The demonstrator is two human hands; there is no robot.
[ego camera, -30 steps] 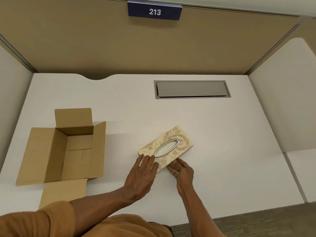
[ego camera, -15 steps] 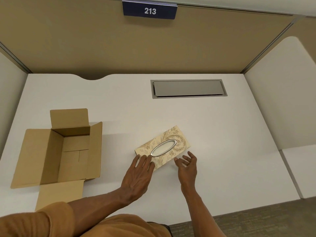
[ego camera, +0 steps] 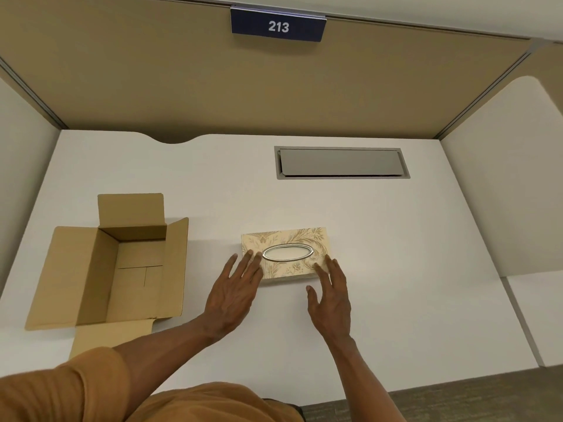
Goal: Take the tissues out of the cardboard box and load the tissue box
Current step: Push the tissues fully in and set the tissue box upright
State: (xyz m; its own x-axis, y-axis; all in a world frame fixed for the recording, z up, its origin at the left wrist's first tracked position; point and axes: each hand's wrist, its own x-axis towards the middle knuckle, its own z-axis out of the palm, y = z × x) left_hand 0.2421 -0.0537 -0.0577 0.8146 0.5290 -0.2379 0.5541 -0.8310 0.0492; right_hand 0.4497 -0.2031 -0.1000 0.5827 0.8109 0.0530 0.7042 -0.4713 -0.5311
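Observation:
A cream tissue box [ego camera: 286, 240] with a gold leaf pattern and a silver oval opening lies flat on the white desk [ego camera: 365, 239], square to the desk's front edge. My left hand [ego camera: 234, 293] rests with spread fingers on the box's near left corner. My right hand [ego camera: 330, 293] is open too, its fingertips touching the near right corner. An open brown cardboard box [ego camera: 122, 269] stands at the left with its flaps out; its inside looks bare. No tissues show through the oval opening.
A grey cable hatch [ego camera: 341, 162] is set into the desk at the back. Tan partition walls close off the back and sides, with a sign reading 213 [ego camera: 277, 25] above. The desk's front edge runs just below my forearms.
The tissue box has turned from a diagonal lie to square with the desk edge. Both hands shifted with it, and the right hand moved out to the right corner.

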